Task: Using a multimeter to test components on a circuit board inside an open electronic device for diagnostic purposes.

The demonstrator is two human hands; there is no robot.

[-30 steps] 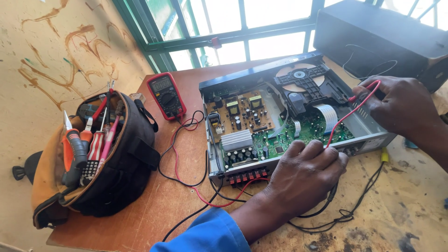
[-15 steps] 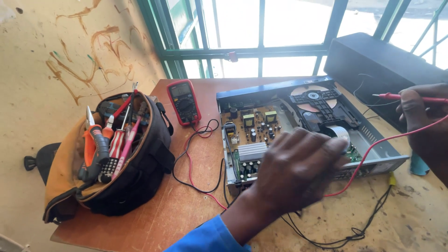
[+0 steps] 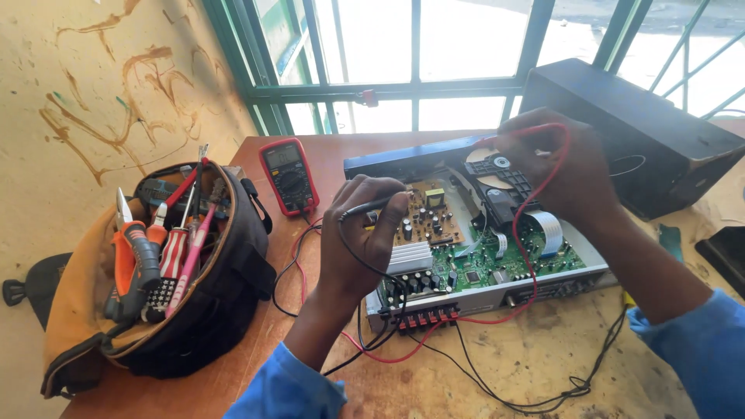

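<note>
The left hand [image 3: 365, 233] is closed around a black probe [image 3: 372, 206], fingers pinched on its slim handle, with the tip toward the tan circuit board [image 3: 427, 217] at about 3 o'clock from the hand. The right hand [image 3: 555, 167] is closed on a red probe [image 3: 508, 136], held over the disc drive [image 3: 497, 167] at the back of the open player [image 3: 481, 248].

Both probes look light, stiff and smooth, thin plastic rods with a metal point; the safe hold seems to be the insulated handle, as with a pen, well back from the tip. Their leads, a black wire [image 3: 353, 256] and a red wire [image 3: 535, 256], look soft and limp and would likely drag or snag on parts if pulled.

The player sits on the wooden table [image 3: 481, 365], lid off, with 2 boards showing: a tan one and a green board [image 3: 497, 264]. The boards appear fragile, crowded with small upright parts, with a white ribbon cable [image 3: 547, 229].

A red meter [image 3: 289, 174] lies at 10 o'clock from the left hand, a tool bag [image 3: 155, 271] at 9 o'clock, and a black speaker [image 3: 636, 140] at 2 o'clock from the player.
</note>
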